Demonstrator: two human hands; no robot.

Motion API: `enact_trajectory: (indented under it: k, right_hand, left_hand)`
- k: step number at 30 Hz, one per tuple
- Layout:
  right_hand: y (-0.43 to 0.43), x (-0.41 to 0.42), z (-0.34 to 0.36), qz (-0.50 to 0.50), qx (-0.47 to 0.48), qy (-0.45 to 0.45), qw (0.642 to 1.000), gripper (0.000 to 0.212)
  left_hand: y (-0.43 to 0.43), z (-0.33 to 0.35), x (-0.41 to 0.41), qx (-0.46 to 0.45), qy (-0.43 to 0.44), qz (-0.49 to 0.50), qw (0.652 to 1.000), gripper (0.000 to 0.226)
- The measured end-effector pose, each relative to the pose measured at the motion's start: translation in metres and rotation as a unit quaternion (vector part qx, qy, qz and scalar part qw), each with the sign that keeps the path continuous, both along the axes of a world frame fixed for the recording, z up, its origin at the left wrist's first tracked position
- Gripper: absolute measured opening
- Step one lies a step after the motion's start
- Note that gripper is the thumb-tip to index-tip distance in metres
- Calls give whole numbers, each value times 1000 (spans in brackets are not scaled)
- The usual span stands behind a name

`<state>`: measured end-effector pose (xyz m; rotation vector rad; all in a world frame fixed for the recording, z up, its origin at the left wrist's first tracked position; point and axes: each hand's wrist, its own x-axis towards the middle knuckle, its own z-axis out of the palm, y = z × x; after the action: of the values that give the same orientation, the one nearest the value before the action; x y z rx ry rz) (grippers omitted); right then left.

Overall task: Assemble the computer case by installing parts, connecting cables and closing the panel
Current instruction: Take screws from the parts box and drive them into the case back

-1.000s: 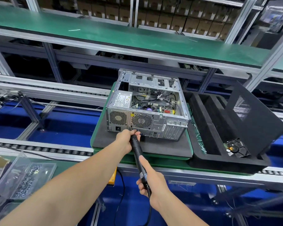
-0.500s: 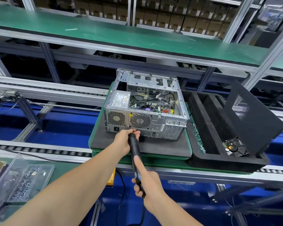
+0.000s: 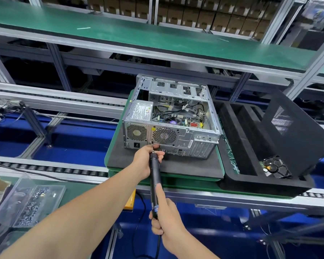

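the left hand (image 3: 143, 161) curls round the nose of the electric screwdriver (image 3: 155, 176), while the right hand (image 3: 166, 219) grips its rear end with the index finger laid straight along the barrel. the bit meets the rear panel of the computer case (image 3: 191, 139) just below the fan grille (image 3: 164, 135) — the case lies open-side up on a black foam mat (image 3: 185, 167). to its right, a black foam tray (image 3: 232, 131) holds a hard drive (image 3: 276, 169) and a leaning side panel (image 3: 297, 135) — a clear box of screws (image 3: 32, 202) sits on the counter (image 3: 77, 187) at near left.
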<state>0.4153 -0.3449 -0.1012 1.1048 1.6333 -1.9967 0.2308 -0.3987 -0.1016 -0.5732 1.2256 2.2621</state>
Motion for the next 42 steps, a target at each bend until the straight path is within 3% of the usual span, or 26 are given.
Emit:
enact_trajectory:
  k: [21, 42]
  right_hand:
    - [-4, -7, 1, 6, -26, 8, 1000, 79]
    - [-7, -2, 3, 5, -35, 18, 999, 73]
  left_hand:
    - [-7, 9, -4, 29, 2, -18, 999, 27]
    - [-7, 13, -3, -18, 25, -51, 998, 25]
